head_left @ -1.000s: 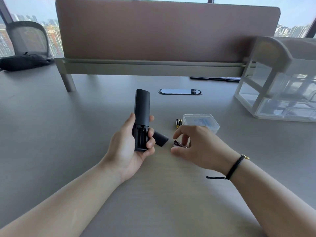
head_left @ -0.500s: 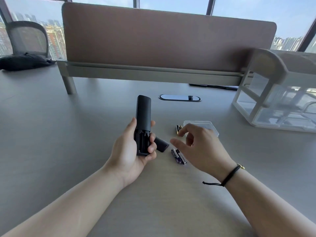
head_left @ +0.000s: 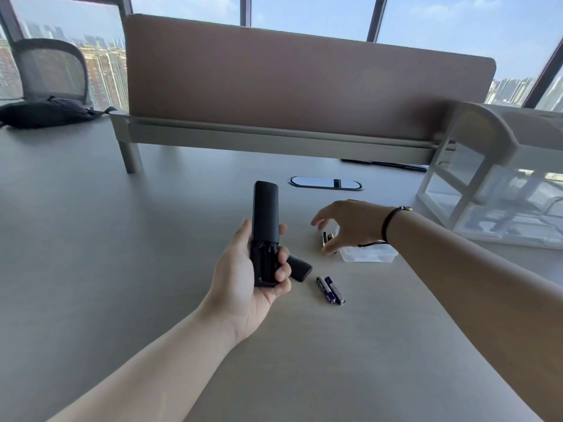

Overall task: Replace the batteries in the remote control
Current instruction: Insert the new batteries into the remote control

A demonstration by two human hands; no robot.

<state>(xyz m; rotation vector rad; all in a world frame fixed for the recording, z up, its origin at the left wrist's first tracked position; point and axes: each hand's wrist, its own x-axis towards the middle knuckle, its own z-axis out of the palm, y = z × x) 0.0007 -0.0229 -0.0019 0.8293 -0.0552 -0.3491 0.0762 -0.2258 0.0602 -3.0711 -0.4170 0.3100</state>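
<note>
The remote (head_left: 264,222) is a slim black bar with rounded ends, matte and unmarked on the side that shows. It is held back-side up above the middle of the desk (head_left: 91,239), its far end pointing toward the divider (head_left: 304,86). Its lower third is uncovered: the battery bay (head_left: 264,263) lies open, a dark recess with two channels and small metal contacts at the upper end, and no cells inside. The left hand (head_left: 243,287) grips the remote around this lower part, thumb along the left edge and fingers curled over the right edge.

The cover (head_left: 300,269), a short black rounded piece, lies flat on the desk just right of the left hand's fingers. Near it, toward the near edge, two purple batteries (head_left: 330,290) lie side by side, touching each other.

The right hand (head_left: 347,223) reaches in from the right edge, fingers spread and relaxed, holding nothing. Its thumb tip is at two gold batteries (head_left: 325,238) that lie together on the desk; whether it touches them is unclear. A clear box (head_left: 368,255) sits just right of these, partly under the palm. A black cord bracelet (head_left: 387,223) circles the right wrist.
</note>
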